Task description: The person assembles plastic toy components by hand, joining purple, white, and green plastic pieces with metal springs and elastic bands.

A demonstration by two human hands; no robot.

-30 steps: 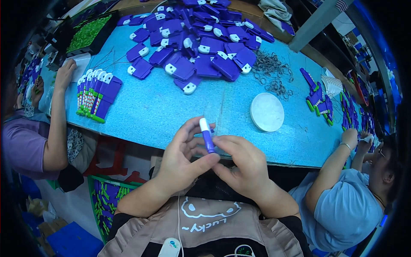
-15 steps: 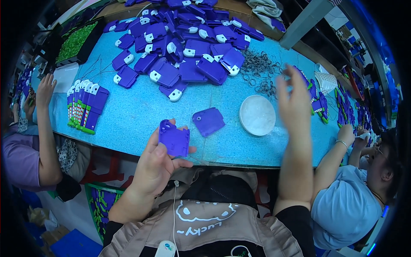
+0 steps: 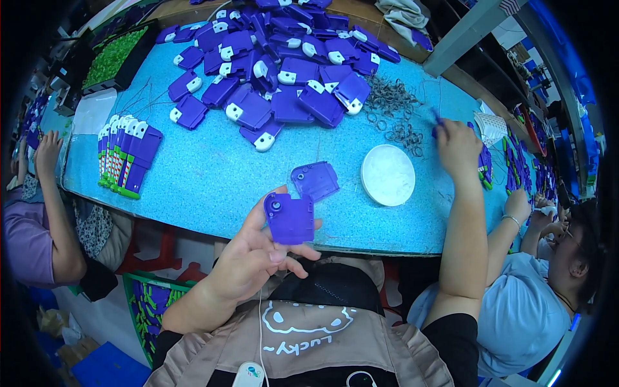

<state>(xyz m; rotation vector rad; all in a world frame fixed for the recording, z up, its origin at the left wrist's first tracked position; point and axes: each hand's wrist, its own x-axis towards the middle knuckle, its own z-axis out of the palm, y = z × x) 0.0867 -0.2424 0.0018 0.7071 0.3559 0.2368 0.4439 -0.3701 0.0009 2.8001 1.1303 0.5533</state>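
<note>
My left hand holds a flat purple plastic shell half by its edges above the table's near edge. A round post with what looks like a small dark ring shows in its upper left corner. Just behind it, a second purple shell half lies on the blue tabletop, partly overlapped by the held one. My right hand is over at the right, fingers closed on a small purple piece that is blurred and mostly hidden. Close by to its left are a pile of dark metal springs or rings and a round white dish.
A large heap of purple cases with white corners covers the far middle. At the left stands a row of assembled purple, white and green pieces, with a black tray of green parts beyond. Co-workers sit on both sides.
My left hand has moved right with the shell half, turning its face more upward; a ring now shows at its post. My right hand has moved right and down and now has a purple piece.
</note>
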